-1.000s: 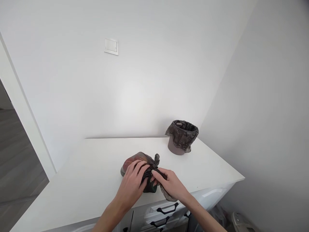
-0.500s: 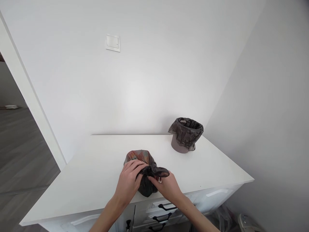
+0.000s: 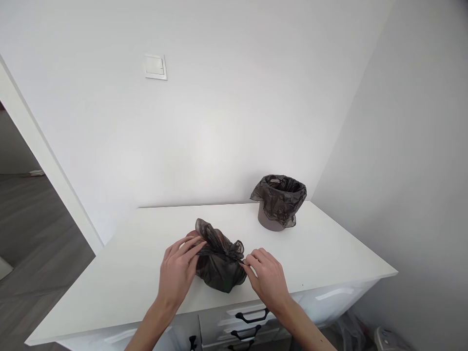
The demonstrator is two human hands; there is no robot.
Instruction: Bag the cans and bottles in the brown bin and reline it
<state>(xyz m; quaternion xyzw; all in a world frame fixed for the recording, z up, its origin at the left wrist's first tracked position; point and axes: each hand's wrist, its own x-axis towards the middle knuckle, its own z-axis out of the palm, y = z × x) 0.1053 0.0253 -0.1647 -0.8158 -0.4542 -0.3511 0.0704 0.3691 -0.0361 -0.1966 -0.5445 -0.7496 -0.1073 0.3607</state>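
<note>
A filled black plastic bag (image 3: 221,273) rests on the white cabinet top near its front edge, its neck gathered into a knot with loose ends sticking up. Reddish and green contents show faintly through the thin film. On the bag's left side, my left hand (image 3: 179,265) pinches a twisted strand of the plastic. My right hand (image 3: 267,275) grips another strand on the right, between thumb and fingers. The two strands look stretched taut across the top of the bag.
A small grey-brown bin (image 3: 268,220) lined with a black bag (image 3: 281,200) stands at the back right of the cabinet top (image 3: 161,229). Black-handled drawers (image 3: 252,317) are below the front edge. A light switch (image 3: 155,67) is on the wall.
My hands have drawn apart, pulling the bag's strands out to left and right. The loose end that pointed right has given way to plastic standing up at the knot.
</note>
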